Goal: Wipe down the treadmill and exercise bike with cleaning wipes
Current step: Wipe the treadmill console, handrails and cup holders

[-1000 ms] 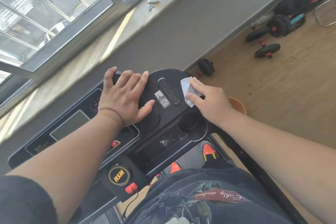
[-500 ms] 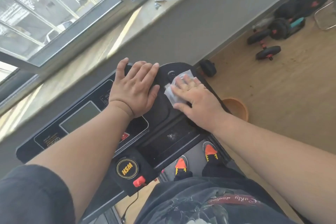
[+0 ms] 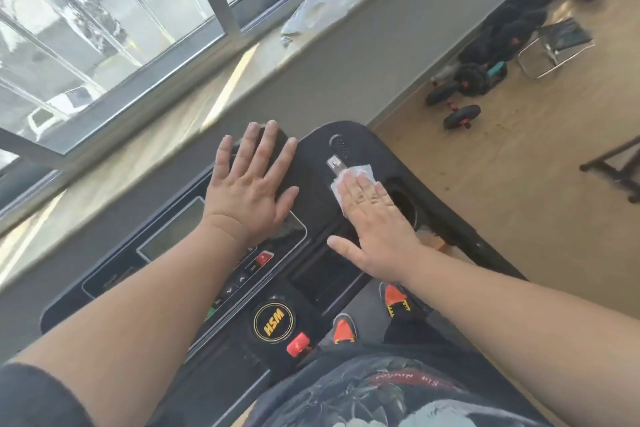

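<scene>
Indoors, wipe (image 3: 349, 180) on treadmill console (image 3: 311, 156).

The black treadmill console (image 3: 318, 163) carries a white wipe (image 3: 362, 173), with both hands flat on it.

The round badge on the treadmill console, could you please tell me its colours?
Black with yellow HSM lettering and a thin yellow ring, the badge shows best in the head view.

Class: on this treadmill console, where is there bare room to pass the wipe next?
Free: the recessed tray below the right hand, and the cup holder beside it. Crowded: the display panel, covered by the left hand.
</scene>
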